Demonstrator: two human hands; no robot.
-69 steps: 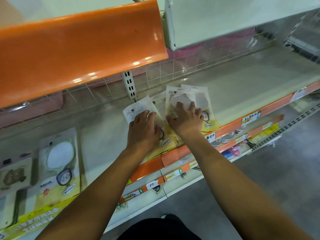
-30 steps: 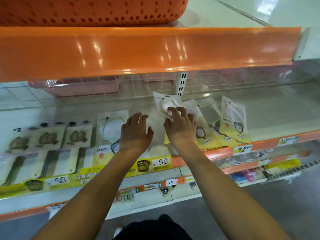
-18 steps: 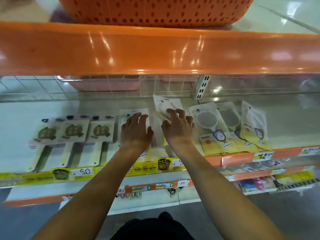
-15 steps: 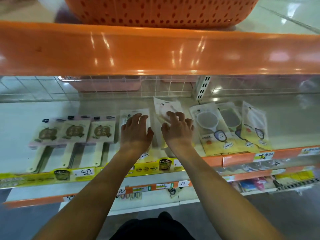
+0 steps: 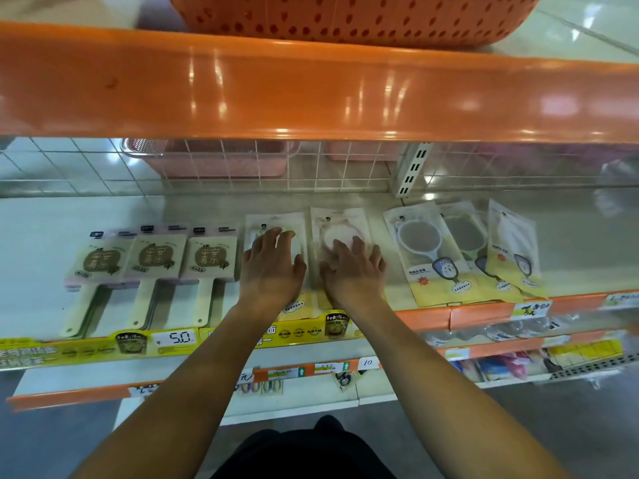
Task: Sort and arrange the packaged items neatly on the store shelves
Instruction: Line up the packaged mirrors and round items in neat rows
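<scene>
Left hand (image 5: 271, 271) lies flat on one mirror pack (image 5: 276, 224), fingers straight and spread; right hand (image 5: 352, 271) presses the next pack (image 5: 340, 219) just right of it, fingers loosely splayed; both packs lie mid-shelf (image 5: 570, 236); three more packs (image 5: 460, 250) overlap farther right; a yellow tag (image 5: 176, 338) near left reads "5.0"; a lower tag (image 5: 367, 362) reads "10".

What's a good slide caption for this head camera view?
Left hand and right hand press two mirror packets flat on the shelf, side by side.
</scene>
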